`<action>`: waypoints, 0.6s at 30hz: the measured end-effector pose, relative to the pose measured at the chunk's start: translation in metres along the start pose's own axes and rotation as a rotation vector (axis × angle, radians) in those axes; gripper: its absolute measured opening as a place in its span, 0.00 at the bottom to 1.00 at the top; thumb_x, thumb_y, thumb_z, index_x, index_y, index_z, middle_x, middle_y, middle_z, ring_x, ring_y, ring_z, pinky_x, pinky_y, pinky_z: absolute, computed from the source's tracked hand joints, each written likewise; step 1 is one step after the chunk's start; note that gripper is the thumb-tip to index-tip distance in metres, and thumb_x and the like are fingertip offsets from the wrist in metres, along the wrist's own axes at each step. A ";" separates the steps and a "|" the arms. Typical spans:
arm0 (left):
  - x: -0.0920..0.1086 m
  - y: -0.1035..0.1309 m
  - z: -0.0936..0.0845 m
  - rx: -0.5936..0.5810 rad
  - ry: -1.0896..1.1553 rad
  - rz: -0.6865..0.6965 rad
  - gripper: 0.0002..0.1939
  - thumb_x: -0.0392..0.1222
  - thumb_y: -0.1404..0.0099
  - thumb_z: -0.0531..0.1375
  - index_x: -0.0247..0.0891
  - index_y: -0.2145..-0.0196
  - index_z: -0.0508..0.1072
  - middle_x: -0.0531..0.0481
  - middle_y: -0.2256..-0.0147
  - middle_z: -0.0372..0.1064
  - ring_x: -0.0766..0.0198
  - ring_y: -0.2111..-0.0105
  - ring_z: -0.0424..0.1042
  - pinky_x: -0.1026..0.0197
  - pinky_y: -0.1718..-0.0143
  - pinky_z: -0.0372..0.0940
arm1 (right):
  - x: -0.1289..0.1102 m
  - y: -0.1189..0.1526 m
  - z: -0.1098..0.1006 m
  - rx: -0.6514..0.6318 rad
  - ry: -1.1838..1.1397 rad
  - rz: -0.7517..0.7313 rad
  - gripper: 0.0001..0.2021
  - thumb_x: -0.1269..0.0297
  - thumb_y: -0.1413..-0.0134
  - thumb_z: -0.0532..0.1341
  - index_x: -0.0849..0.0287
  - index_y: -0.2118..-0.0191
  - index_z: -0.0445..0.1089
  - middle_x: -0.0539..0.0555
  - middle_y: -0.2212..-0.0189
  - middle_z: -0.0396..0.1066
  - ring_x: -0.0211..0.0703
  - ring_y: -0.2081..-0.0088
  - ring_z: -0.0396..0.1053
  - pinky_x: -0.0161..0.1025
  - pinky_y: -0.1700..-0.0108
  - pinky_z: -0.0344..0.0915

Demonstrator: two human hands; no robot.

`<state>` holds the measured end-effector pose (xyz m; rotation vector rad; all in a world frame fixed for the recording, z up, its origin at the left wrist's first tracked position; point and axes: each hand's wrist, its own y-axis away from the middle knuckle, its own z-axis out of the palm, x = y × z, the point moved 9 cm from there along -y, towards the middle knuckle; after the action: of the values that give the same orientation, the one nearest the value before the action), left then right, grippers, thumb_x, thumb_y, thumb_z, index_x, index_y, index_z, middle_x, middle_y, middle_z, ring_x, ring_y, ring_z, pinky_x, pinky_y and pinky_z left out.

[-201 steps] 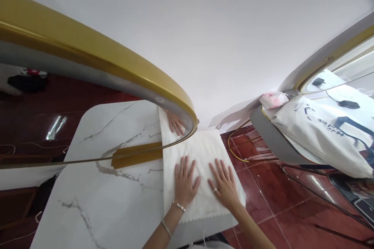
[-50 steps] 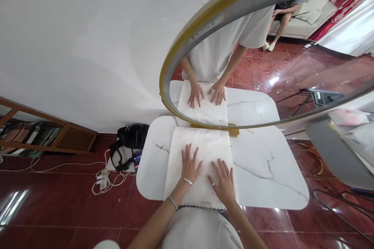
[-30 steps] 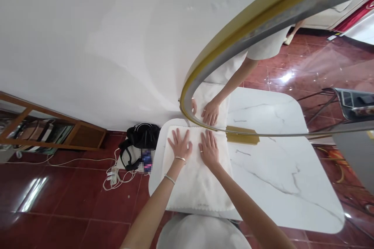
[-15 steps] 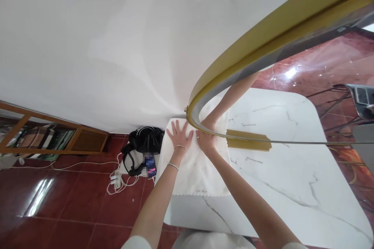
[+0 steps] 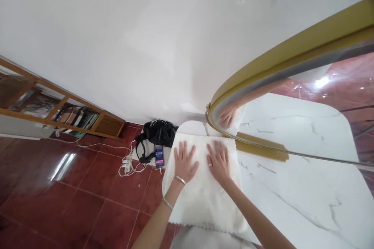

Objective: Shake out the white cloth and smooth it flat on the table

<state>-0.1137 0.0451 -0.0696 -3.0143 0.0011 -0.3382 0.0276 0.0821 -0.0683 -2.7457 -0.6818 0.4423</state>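
A white cloth [image 5: 201,198] with a scalloped edge lies spread on the left end of the white marbled table [image 5: 280,190]. Flat on its left half rests my left hand [image 5: 184,163], fingers spread. My right hand [image 5: 219,161] presses on the right half, fingers apart and slightly blurred, with a ring on one finger. Neither hand grips the cloth. Its near edge reaches the table's front edge by my lap. Just beyond my right hand stands a gold-framed mirror [image 5: 318,85], which reflects a hand and the tabletop.
The mirror's gold foot [image 5: 263,150] sits on the table against the white wall [image 5: 117,39]. Left of the table, a black bag [image 5: 160,134], a phone [image 5: 159,156] and white cables with a power strip [image 5: 127,163] lie low down. A wooden shelf [image 5: 109,125] runs along the wall.
Both hands and the cloth have slid toward me, away from the wall. A strip of bare tabletop now shows behind the cloth. The camera view has shifted left.
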 end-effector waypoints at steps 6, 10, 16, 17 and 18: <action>0.016 -0.012 0.009 0.011 0.000 -0.071 0.33 0.53 0.34 0.54 0.50 0.34 0.49 0.43 0.31 0.33 0.43 0.32 0.33 0.34 0.36 0.37 | 0.010 0.038 -0.018 -0.011 0.034 0.083 0.31 0.66 0.34 0.49 0.49 0.30 0.34 0.56 0.30 0.34 0.56 0.32 0.40 0.58 0.36 0.49; 0.012 -0.054 0.015 -0.007 0.022 -0.024 0.33 0.55 0.33 0.53 0.50 0.34 0.50 0.43 0.31 0.35 0.43 0.32 0.32 0.33 0.36 0.36 | 0.016 0.025 -0.015 -0.041 0.057 0.103 0.33 0.62 0.34 0.49 0.51 0.30 0.32 0.57 0.30 0.34 0.59 0.31 0.36 0.61 0.36 0.47; 0.001 -0.105 0.017 -0.011 0.051 0.014 0.31 0.56 0.33 0.52 0.49 0.35 0.54 0.43 0.31 0.37 0.43 0.32 0.34 0.35 0.36 0.36 | 0.030 -0.032 0.003 -0.038 0.081 0.140 0.28 0.61 0.34 0.49 0.52 0.31 0.45 0.58 0.31 0.39 0.62 0.32 0.34 0.62 0.36 0.43; -0.001 -0.108 0.017 -0.009 0.057 0.016 0.30 0.55 0.33 0.52 0.49 0.36 0.56 0.43 0.31 0.38 0.44 0.32 0.35 0.36 0.35 0.36 | 0.032 -0.040 0.008 -0.054 0.090 0.158 0.27 0.60 0.35 0.49 0.53 0.32 0.48 0.59 0.32 0.43 0.64 0.32 0.36 0.64 0.37 0.42; -0.002 -0.108 0.016 -0.007 0.062 0.016 0.28 0.55 0.32 0.52 0.48 0.36 0.57 0.44 0.31 0.39 0.46 0.32 0.37 0.38 0.35 0.37 | 0.034 -0.048 0.012 -0.072 0.097 0.175 0.26 0.60 0.35 0.49 0.53 0.33 0.51 0.59 0.33 0.47 0.65 0.33 0.37 0.67 0.38 0.41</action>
<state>-0.1136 0.1538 -0.0744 -3.0077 0.0318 -0.4307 0.0322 0.1416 -0.0709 -2.8856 -0.4439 0.3243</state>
